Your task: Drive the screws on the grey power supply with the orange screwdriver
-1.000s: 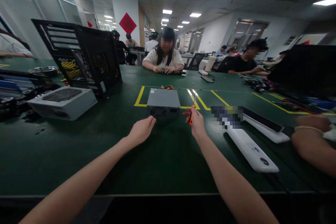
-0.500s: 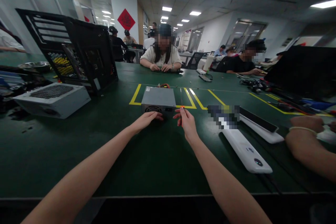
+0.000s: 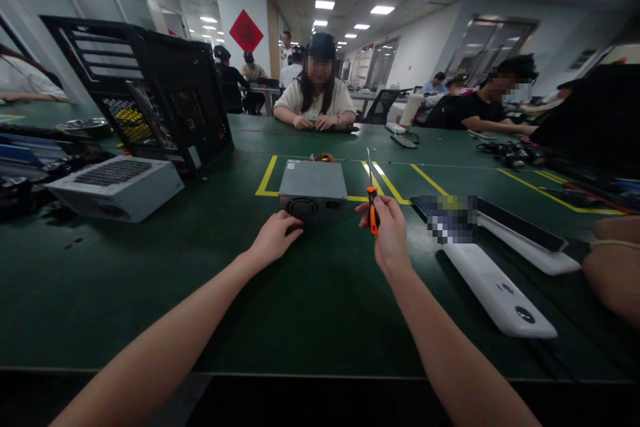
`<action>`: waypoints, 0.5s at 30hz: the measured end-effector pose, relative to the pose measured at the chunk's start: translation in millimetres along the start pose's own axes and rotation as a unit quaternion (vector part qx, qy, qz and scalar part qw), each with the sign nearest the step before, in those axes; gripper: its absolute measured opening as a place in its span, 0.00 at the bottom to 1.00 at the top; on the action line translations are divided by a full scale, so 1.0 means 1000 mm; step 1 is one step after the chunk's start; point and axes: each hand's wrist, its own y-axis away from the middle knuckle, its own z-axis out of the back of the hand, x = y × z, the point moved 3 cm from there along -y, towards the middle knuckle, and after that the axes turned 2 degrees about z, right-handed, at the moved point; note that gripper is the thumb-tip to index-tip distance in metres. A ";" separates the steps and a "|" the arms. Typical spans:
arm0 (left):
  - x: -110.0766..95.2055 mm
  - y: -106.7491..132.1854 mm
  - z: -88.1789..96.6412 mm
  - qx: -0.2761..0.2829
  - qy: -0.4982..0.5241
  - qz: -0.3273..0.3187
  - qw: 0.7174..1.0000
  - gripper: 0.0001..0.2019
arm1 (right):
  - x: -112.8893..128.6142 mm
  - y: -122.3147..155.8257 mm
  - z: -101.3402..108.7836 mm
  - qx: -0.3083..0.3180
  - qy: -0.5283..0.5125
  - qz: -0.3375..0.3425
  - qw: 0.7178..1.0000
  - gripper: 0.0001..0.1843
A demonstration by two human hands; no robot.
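Note:
A grey computer power supply (image 3: 313, 178) lies on the green table, its round fan grille and power socket facing me. At the front left corner of this box rests my left hand (image 3: 274, 238), thumb and fingers apart. Its fingertips are at the box's lower edge; whether they press on it I cannot tell. To the right of the box, my right hand (image 3: 390, 230) grips a screwdriver (image 3: 372, 208) by its orange and black handle. The thin shaft points up and away from me, apart from the power supply.
Left stand another power supply (image 3: 120, 187) and an open black computer case (image 3: 193, 113). White devices (image 3: 500, 290) lie on the right, near another person's forearm (image 3: 613, 273). Yellow tape (image 3: 267, 177) marks the table. Across it sits a person (image 3: 317, 97).
My right hand has lifted the screwdriver away from the power supply's right side, turning its handle into view. My left hand stays by the front left corner. The view has shifted slightly.

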 end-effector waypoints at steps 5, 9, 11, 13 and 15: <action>-0.005 -0.007 -0.018 0.005 -0.061 -0.026 0.998 0.11 | 0.006 0.000 0.000 -0.001 0.007 0.018 1.000 0.10; -0.011 -0.009 -0.024 0.004 -0.057 -0.026 0.998 0.08 | 0.009 0.004 -0.004 0.011 -0.004 0.004 1.000 0.11; -0.012 -0.008 -0.023 -0.004 -0.022 -0.017 1.000 0.07 | 0.013 0.008 -0.007 0.024 -0.003 0.005 1.000 0.12; -0.011 -0.007 -0.016 -0.015 0.065 0.008 0.998 0.06 | 0.019 0.013 -0.009 0.032 0.012 0.026 0.999 0.14; -0.008 -0.005 -0.006 -0.021 0.210 0.045 0.976 0.06 | 0.028 0.019 -0.009 0.029 0.043 0.067 0.996 0.15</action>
